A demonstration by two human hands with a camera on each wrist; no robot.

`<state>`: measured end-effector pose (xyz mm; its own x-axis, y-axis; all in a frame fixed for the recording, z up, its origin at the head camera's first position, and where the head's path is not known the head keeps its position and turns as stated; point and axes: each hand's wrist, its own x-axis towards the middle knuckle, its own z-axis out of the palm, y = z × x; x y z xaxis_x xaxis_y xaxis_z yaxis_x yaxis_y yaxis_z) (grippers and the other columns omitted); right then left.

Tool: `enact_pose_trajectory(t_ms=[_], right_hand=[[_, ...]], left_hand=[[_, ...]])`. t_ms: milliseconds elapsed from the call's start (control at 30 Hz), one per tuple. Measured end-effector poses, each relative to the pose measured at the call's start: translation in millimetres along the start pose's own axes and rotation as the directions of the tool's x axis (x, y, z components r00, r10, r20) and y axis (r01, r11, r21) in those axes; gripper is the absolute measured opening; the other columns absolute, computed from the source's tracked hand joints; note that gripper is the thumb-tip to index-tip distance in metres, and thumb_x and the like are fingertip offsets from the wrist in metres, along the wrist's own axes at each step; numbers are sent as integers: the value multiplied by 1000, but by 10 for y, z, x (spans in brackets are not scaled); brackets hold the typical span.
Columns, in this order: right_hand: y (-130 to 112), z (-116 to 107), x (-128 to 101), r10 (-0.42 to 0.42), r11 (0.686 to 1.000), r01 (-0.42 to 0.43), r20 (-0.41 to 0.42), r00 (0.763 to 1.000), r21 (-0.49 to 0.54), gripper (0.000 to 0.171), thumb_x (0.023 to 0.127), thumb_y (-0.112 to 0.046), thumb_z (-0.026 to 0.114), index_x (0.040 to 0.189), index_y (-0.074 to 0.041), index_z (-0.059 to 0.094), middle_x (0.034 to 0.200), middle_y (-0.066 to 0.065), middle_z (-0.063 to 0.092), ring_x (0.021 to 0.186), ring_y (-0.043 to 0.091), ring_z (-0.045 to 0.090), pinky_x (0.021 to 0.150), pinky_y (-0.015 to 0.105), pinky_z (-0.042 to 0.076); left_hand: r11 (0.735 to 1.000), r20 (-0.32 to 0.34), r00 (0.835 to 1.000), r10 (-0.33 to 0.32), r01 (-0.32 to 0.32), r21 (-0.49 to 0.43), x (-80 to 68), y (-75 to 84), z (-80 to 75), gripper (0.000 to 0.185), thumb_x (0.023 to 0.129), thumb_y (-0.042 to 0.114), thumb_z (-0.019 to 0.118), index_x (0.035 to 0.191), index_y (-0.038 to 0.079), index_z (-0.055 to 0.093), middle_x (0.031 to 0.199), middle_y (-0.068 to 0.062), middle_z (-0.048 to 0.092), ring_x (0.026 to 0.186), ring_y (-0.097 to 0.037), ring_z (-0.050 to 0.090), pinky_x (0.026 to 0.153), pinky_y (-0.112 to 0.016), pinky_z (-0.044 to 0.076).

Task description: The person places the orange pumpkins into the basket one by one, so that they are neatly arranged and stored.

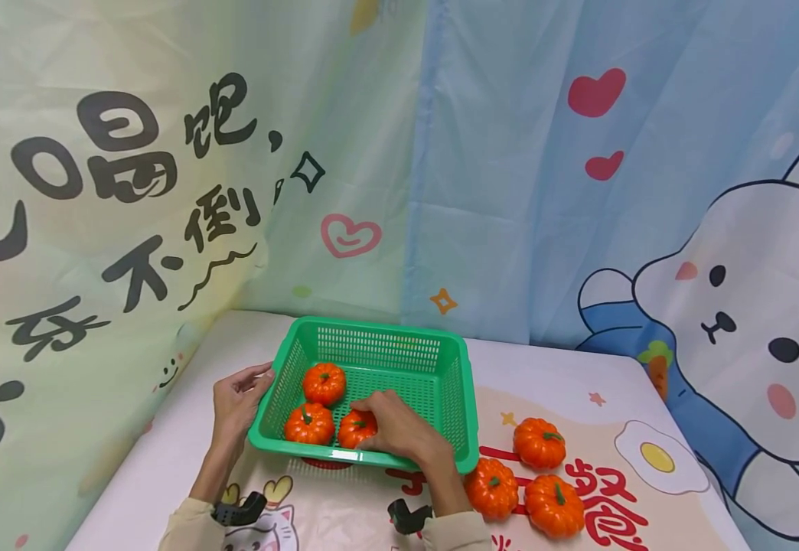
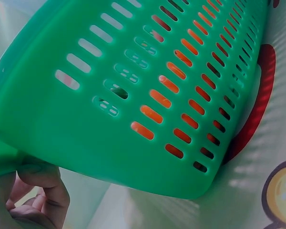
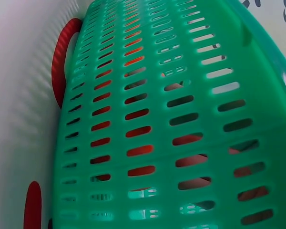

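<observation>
A green plastic basket (image 1: 379, 346) with slotted walls sits on the table. My right hand (image 1: 399, 427) reaches over its front rim and holds a small orange pumpkin (image 1: 354, 431), thumb and fingers around its right side. Left of that, inside the basket, are another pumpkin (image 1: 309, 425) near the front wall and one more (image 1: 324, 383) behind it. At the left rim, my left hand (image 1: 234, 404) holds the basket, its fingers (image 2: 55, 195) curled by the rim in the left wrist view. The right wrist view looks at the slotted outer wall (image 3: 181, 152), which mostly hides the right hand.
Three more pumpkins rest right of the basket: one farther back (image 1: 539, 444), one by the basket's corner (image 1: 492, 490) and one nearer the front (image 1: 555, 506). The printed tablecloth (image 1: 578, 402) meets hanging curtains (image 1: 482, 191) behind and at the left.
</observation>
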<state>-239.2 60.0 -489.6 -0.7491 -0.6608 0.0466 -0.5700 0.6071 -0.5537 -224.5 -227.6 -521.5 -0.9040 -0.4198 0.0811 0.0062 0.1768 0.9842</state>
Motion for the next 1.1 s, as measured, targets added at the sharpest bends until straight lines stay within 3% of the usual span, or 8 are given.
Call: enact_pose_trajectory(t_ms=[567,1100], right_hand=[[-10,22,-15,30,999,-30,8,1000,-10,59,86,-21,95,139,-6,75,133,4,79,111,18,61,102,34,53],[-1,38,-4,39,999,-39,12,999,-27,59,87,-22,94,140,-6,74,133,4,79,109,16,61,100,32,54]], left_hand=[[1000,4,1000,14,-14,-13,-5,-10,-4,32,104,19,77,128,-2,79,91,-2,81,71,-2,68,62,-19,57],[1000,8,1000,15,-15,6,8,-33,-15,33,104,19,77,130,-1,78,92,-1,80,71,-2,66,61,-19,55]])
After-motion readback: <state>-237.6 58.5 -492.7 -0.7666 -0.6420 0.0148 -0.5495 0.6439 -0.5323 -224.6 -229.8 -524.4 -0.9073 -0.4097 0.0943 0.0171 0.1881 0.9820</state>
